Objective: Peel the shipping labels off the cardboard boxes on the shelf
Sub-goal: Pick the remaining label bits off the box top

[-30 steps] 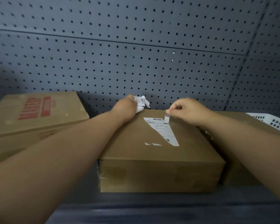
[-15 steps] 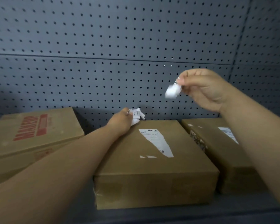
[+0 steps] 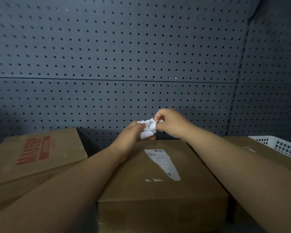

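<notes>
My left hand [image 3: 133, 134] and right hand [image 3: 170, 123] both pinch the crumpled paper wad [image 3: 146, 132]. The torn label [image 3: 163, 163] lies on the middle box [image 3: 158, 192]; thin, tears easily, I would lift its far corner slowly.

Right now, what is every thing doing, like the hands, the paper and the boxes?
Middle box: closed.
Label: partly torn off, rest stuck on the middle box.
Paper wad: crumpled, held above the middle box.
Left hand: holds the paper wad.
Right hand: pinches its top.
Left box: closed.
</notes>
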Available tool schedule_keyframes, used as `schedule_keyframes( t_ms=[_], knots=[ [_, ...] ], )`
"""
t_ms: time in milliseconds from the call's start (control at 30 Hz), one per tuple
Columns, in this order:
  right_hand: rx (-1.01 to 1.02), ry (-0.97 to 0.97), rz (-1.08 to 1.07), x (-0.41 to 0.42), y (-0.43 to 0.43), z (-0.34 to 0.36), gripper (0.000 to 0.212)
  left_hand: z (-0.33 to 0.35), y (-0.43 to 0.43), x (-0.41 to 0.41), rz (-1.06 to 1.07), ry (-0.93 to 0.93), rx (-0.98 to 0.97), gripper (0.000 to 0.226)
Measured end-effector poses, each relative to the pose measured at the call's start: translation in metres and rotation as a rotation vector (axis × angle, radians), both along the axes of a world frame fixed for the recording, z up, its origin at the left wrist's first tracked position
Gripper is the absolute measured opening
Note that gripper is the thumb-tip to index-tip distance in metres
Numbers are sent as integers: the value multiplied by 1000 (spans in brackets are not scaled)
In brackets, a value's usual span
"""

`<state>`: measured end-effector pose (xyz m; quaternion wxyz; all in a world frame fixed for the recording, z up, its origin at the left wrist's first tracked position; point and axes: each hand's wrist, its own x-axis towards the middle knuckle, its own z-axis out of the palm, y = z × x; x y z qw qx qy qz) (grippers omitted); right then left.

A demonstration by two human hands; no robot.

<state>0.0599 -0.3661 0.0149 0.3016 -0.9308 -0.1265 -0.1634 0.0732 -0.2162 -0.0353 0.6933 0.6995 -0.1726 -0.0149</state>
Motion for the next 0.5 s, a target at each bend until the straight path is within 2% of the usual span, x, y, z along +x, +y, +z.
schedule_keyframes(
  t_ms=[167,267,367,500],
  knots=[
    [-125,-192,-67,3,7,-6,13,2,2,2,-114,-109,15,40],
    [-102,-231,-40,4,10,-10,13,2,-1,3,-108,-147,7,32],
    [31,-175,45,5,7,-12,11,-1,-1,6,-91,-110,-60,26],
    [228,51,148,4,-6,-12,18,-3,2,7,2,-63,-110,17]
  ],
)
